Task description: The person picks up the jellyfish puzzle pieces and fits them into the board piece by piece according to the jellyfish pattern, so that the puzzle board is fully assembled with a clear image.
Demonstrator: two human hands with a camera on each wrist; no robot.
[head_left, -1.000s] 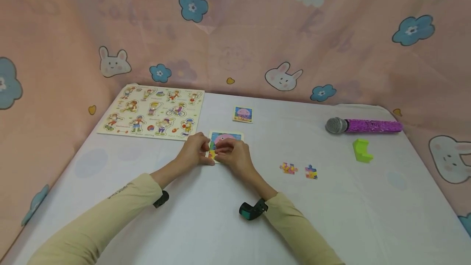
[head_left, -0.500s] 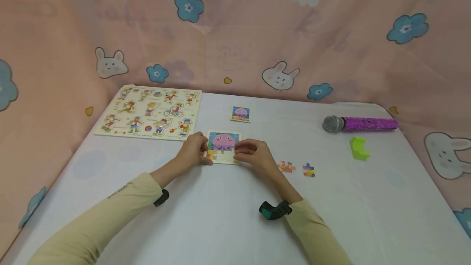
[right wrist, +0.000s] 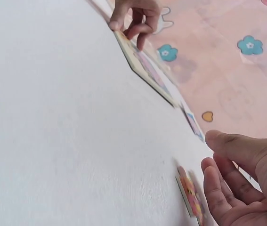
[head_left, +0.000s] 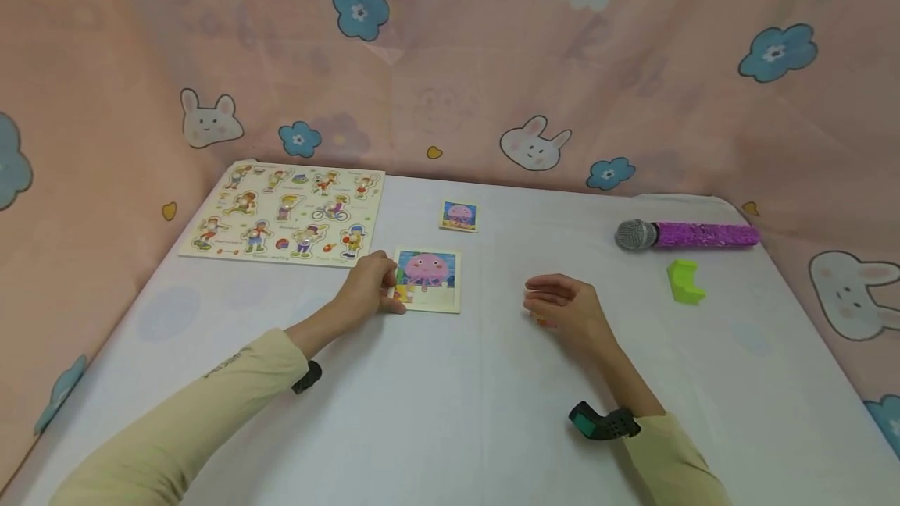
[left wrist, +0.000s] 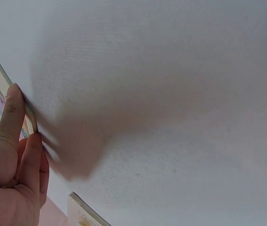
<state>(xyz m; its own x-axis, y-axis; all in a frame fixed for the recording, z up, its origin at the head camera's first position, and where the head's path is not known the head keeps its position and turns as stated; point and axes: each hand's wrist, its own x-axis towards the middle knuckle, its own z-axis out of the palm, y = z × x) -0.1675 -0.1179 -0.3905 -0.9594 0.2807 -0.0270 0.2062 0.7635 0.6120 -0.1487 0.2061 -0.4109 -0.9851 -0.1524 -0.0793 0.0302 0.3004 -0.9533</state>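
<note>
My left hand (head_left: 366,287) grips the left edge of a square jigsaw board (head_left: 441,300). A pink jellyfish on blue fills its upper part, a yellow-orange piece lies at its lower left, and the lower right is bare cream. In the left wrist view, the thumb and fingers hold that board (left wrist: 0,77) by its edge and corner. Right of the board, my right hand (head_left: 575,315) hovers with thumb and fingers apart and nothing between them. Close by its fingertips in the right wrist view lies a colourful jigsaw piece (right wrist: 190,193); in the head view the hand mostly covers the pieces.
A small jellyfish picture card (head_left: 459,216) lies behind the jigsaw board. At the back left is a large peg puzzle board (head_left: 281,217) with cartoon children. On the right are a purple microphone (head_left: 689,235) and a green angular block (head_left: 685,283). A patterned pink curtain (head_left: 422,61) hangs behind.
My right hand has moved right, from over the jigsaw board to the loose pieces, uncovering the jellyfish picture. My left hand has stayed at the board's left edge.
</note>
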